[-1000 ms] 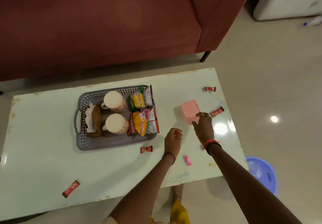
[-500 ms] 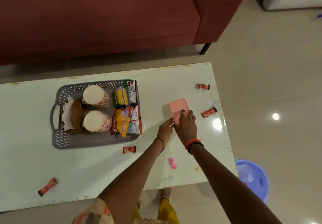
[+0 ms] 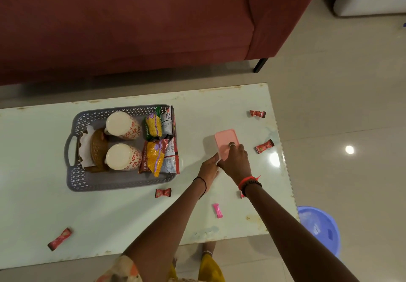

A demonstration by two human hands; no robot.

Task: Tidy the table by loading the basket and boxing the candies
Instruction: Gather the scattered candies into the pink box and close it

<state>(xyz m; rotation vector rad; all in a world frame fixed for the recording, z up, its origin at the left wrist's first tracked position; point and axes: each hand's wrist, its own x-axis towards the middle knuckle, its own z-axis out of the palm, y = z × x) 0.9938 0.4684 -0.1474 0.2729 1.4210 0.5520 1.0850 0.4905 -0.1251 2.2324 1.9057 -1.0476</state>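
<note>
Item 1: pink box, lid on, on the table right of centre, just right of the basket. Long axis runs away from us, tilted slightly left at the far end. Both our hands meet at its near short end.

Item 2: right hand, lies on top of the lid, fingers spread over the near half, ringed finger pointing along the long axis. Pressing or gripping the lid; we can't tell if fingertips hook an edge.

Item 3: left hand, at the near-left corner of the box, fingers curled against the side wall. Looks like a brace on the base, but whether it's clenched on it isn't clear.

Item 4: candies, loose, all outside the box. Red: one far right, one right of box, one below basket, one near-left edge. Pink candy betw. our forearms. A red scrap shows behind the right wrist, prob. another.

Item 5: basket w/ two mugs, snack packets, a small wicker piece; looks loaded.

Judgement: step in hand = getting the lid off. Box lies straight ahead of both grips, so lid peels up from the near end; right hand lifts, left holds base. Nearest candy after that: right-of-box one for right hand.
</note>
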